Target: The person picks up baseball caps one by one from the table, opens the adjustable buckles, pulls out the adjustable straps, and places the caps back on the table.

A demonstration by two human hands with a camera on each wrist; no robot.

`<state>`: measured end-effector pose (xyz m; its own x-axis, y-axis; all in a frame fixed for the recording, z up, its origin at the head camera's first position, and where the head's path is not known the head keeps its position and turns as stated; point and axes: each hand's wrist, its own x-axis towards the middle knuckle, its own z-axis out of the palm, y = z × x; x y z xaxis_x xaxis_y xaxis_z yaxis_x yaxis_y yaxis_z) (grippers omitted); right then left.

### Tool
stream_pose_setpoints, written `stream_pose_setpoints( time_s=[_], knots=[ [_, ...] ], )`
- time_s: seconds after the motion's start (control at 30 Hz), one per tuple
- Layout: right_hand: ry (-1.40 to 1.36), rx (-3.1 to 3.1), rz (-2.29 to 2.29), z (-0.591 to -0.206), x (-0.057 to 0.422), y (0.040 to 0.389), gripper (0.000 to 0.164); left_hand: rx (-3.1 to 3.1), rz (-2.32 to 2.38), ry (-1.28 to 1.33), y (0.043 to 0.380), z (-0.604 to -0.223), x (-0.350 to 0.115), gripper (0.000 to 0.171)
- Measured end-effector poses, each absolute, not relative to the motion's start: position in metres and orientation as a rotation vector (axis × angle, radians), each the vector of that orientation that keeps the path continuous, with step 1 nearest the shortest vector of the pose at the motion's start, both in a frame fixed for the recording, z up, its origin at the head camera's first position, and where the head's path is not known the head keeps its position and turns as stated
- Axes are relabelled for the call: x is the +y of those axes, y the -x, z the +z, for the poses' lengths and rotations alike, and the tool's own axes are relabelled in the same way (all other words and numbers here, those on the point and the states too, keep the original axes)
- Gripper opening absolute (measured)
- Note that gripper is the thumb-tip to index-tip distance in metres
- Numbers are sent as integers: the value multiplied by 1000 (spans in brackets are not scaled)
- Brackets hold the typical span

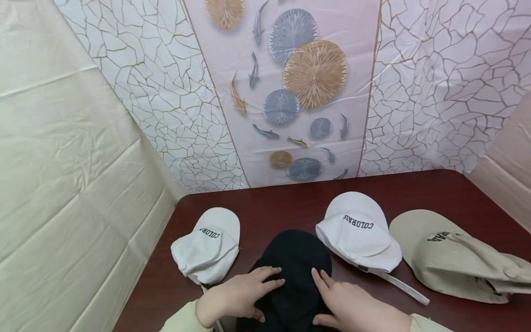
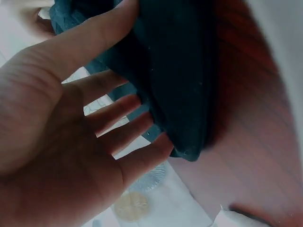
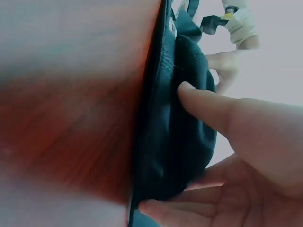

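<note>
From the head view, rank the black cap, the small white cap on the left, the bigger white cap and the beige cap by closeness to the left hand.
Left hand, nearest first:
1. Black cap: under its fingers, at centre.
2. Small white cap: just beyond the hand, on the left.
3. Bigger white cap: right of centre, past the black cap.
4. Beige cap: far right.

Left side: the near left is blocked by a small white cap (image 1: pixel 209 246), lying just beside the black cap (image 1: pixel 295 263).
Right side: passage is closed by a larger white cap (image 1: pixel 357 231) touching the black cap, with its strap (image 1: pixel 400 284) trailing near right.
Far right: a beige cap (image 1: pixel 454 258) is spread there.
Far side: bare table (image 1: pixel 290 205) is left open before the patterned wall (image 1: pixel 290 92).
Left edge: the table is bounded by a cream sheet (image 1: pixel 62 184).
</note>
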<state>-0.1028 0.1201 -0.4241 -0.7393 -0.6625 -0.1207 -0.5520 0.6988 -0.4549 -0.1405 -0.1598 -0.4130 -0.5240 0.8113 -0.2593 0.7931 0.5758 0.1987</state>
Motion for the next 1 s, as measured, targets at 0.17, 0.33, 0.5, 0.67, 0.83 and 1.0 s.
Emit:
stream_pose_setpoints(
  time_s=[0.17, 0.33, 0.5, 0.67, 0.83, 1.0],
  knots=[
    [914, 2810, -461, -428, 106, 123, 77, 2524, 111, -1219, 155, -420, -157, 76],
    [871, 2894, -418, -432, 97, 150, 69, 2548, 170, -1100, 179, -425, -152, 76],
    [850, 2943, -425, -438, 90, 180, 59, 2591, 214, -951, 204, -424, -144, 76],
    [827, 2947, -422, -442, 88, 214, 57, 2640, 214, -837, 232, -424, -135, 75],
    [719, 2893, -445, -444, 85, 242, 60, 2653, 214, -747, 256, -424, -127, 74],
    [587, 2847, -478, -443, 81, 263, 63, 2673, 210, -706, 277, -424, -123, 73]
  ],
)
